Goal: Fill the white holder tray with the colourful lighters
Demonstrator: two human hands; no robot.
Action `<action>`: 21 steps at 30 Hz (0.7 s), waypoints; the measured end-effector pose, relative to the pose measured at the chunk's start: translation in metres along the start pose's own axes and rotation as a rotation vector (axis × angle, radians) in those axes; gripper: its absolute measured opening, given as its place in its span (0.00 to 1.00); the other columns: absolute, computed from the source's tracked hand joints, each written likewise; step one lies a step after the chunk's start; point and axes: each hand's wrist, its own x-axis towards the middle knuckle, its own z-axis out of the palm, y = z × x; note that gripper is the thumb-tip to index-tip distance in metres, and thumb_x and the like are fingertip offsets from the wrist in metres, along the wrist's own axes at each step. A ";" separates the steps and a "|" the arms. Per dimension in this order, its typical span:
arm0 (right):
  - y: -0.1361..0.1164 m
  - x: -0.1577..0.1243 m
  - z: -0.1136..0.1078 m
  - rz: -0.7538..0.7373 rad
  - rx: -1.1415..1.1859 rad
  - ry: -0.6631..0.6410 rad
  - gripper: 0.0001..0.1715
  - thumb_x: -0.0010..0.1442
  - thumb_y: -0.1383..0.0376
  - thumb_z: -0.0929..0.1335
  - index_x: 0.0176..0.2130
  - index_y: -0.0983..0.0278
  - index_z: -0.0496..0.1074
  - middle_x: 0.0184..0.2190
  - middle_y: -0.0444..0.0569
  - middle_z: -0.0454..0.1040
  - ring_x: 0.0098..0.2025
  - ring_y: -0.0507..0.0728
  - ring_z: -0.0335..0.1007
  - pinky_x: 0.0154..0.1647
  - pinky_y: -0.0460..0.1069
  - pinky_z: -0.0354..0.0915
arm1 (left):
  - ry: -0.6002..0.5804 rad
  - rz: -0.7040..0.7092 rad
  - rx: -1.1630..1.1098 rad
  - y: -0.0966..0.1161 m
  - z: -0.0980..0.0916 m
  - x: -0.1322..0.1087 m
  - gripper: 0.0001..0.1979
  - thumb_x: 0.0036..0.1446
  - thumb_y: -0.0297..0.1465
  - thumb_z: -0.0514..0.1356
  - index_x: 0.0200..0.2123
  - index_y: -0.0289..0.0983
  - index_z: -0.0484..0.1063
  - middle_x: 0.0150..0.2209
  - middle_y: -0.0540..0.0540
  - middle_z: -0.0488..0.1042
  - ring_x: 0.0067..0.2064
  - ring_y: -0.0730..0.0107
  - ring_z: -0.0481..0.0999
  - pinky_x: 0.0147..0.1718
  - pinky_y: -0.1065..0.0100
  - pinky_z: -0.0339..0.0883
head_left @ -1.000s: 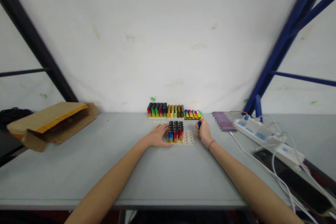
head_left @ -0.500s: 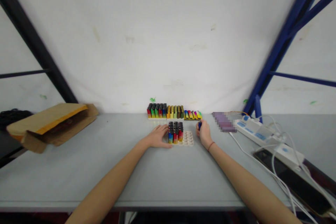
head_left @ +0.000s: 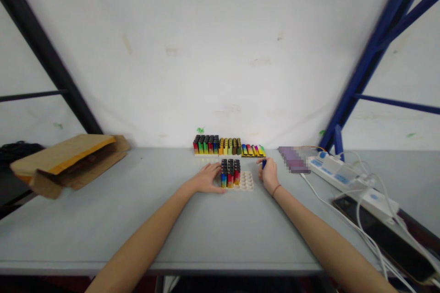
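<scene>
A white tray (head_left: 246, 181) with round holes sits mid-table, its left half filled with upright coloured lighters (head_left: 230, 172). My left hand (head_left: 208, 177) lies flat with fingers spread against the tray's left side. My right hand (head_left: 268, 173) is just right of the tray, closed around a blue lighter (head_left: 263, 163) that sticks up from the fist. Behind the tray, by the wall, stand a full row of lighters (head_left: 216, 144) and several loose lighters (head_left: 252, 150) lying flat.
An open cardboard box (head_left: 65, 160) lies on its side at the far left. A power strip (head_left: 332, 168), white cables (head_left: 364, 219) and a dark phone (head_left: 388, 236) occupy the right side. Blue shelf struts (head_left: 364, 68) rise at the right, a black one (head_left: 44, 59) at the left.
My right hand with the blue lighter has drifted slightly up and to the right. My left hand and the tray have stayed put.
</scene>
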 end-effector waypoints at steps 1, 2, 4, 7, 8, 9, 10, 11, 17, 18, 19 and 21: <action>-0.001 0.000 0.000 0.031 0.015 0.018 0.20 0.60 0.55 0.54 0.26 0.61 0.64 0.09 0.36 0.52 0.10 0.49 0.45 0.11 0.44 0.42 | -0.004 -0.002 0.000 0.000 0.000 0.000 0.50 0.46 0.57 0.63 0.64 0.31 0.58 0.67 0.32 0.54 0.68 0.42 0.52 0.66 0.47 0.39; -0.003 -0.001 0.001 0.062 0.030 0.034 0.19 0.60 0.55 0.55 0.26 0.61 0.64 0.09 0.36 0.52 0.10 0.49 0.45 0.11 0.44 0.42 | -0.007 -0.003 0.000 0.000 0.000 0.000 0.50 0.47 0.57 0.63 0.64 0.31 0.57 0.67 0.32 0.54 0.68 0.41 0.52 0.66 0.48 0.39; -0.006 -0.001 0.002 0.101 0.062 0.057 0.17 0.59 0.55 0.56 0.27 0.61 0.65 0.09 0.35 0.52 0.10 0.49 0.46 0.11 0.44 0.42 | -0.003 -0.004 -0.003 -0.001 0.001 0.000 0.50 0.46 0.57 0.63 0.65 0.32 0.57 0.67 0.32 0.54 0.68 0.42 0.52 0.66 0.47 0.39; -0.010 -0.002 0.005 0.118 0.111 0.054 0.14 0.57 0.54 0.59 0.30 0.60 0.64 0.08 0.34 0.51 0.10 0.49 0.45 0.11 0.44 0.42 | 0.014 0.010 -0.012 -0.002 0.001 0.000 0.50 0.46 0.58 0.62 0.65 0.34 0.57 0.67 0.34 0.55 0.68 0.42 0.52 0.66 0.48 0.39; -0.011 -0.002 0.006 0.126 0.129 0.042 0.14 0.57 0.53 0.59 0.31 0.60 0.63 0.08 0.33 0.50 0.10 0.49 0.44 0.11 0.44 0.42 | 0.018 0.015 -0.014 -0.002 0.001 0.000 0.50 0.46 0.58 0.62 0.65 0.35 0.57 0.67 0.34 0.55 0.68 0.43 0.53 0.66 0.48 0.39; -0.011 -0.002 0.006 0.134 0.145 0.028 0.15 0.57 0.51 0.59 0.30 0.59 0.62 0.08 0.33 0.50 0.10 0.49 0.43 0.11 0.44 0.41 | 0.020 0.018 -0.016 -0.002 0.001 0.000 0.49 0.46 0.58 0.62 0.64 0.35 0.57 0.67 0.34 0.55 0.68 0.43 0.53 0.66 0.47 0.39; -0.012 -0.002 0.006 0.138 0.156 0.014 0.16 0.57 0.50 0.59 0.30 0.59 0.61 0.08 0.32 0.49 0.10 0.49 0.43 0.11 0.44 0.41 | 0.020 0.018 -0.019 -0.002 0.001 0.000 0.49 0.46 0.58 0.63 0.64 0.34 0.58 0.67 0.34 0.55 0.68 0.42 0.53 0.66 0.47 0.39; -0.012 -0.003 0.006 0.139 0.160 -0.002 0.17 0.56 0.49 0.59 0.30 0.59 0.60 0.08 0.32 0.48 0.10 0.49 0.42 0.11 0.44 0.42 | 0.019 0.015 -0.021 -0.002 0.001 0.000 0.49 0.46 0.58 0.63 0.64 0.34 0.58 0.67 0.33 0.55 0.67 0.42 0.53 0.66 0.47 0.39; -0.014 -0.003 0.003 0.155 0.126 -0.046 0.17 0.55 0.48 0.59 0.30 0.59 0.60 0.08 0.32 0.48 0.09 0.50 0.41 0.10 0.44 0.40 | 0.020 0.014 -0.034 -0.001 0.000 -0.001 0.50 0.46 0.57 0.63 0.65 0.34 0.57 0.67 0.34 0.56 0.67 0.42 0.53 0.66 0.46 0.40; -0.014 -0.002 0.003 0.158 0.116 -0.040 0.17 0.55 0.48 0.58 0.30 0.58 0.60 0.08 0.32 0.48 0.09 0.50 0.41 0.10 0.44 0.40 | 0.023 0.013 -0.035 -0.001 0.000 -0.001 0.50 0.46 0.57 0.63 0.65 0.34 0.57 0.67 0.33 0.56 0.67 0.42 0.53 0.66 0.46 0.40; -0.014 -0.002 0.003 0.161 0.107 -0.034 0.18 0.55 0.48 0.58 0.30 0.58 0.60 0.08 0.32 0.48 0.09 0.50 0.41 0.09 0.45 0.40 | 0.025 0.011 -0.034 -0.001 0.000 -0.001 0.50 0.46 0.57 0.63 0.64 0.34 0.57 0.67 0.33 0.56 0.67 0.41 0.53 0.66 0.46 0.40; -0.014 0.000 0.003 0.159 0.089 -0.027 0.19 0.55 0.46 0.58 0.30 0.58 0.59 0.08 0.32 0.47 0.08 0.50 0.40 0.09 0.45 0.40 | 0.027 0.011 -0.034 -0.001 0.000 -0.001 0.50 0.46 0.57 0.63 0.64 0.33 0.57 0.67 0.33 0.56 0.67 0.40 0.53 0.66 0.46 0.40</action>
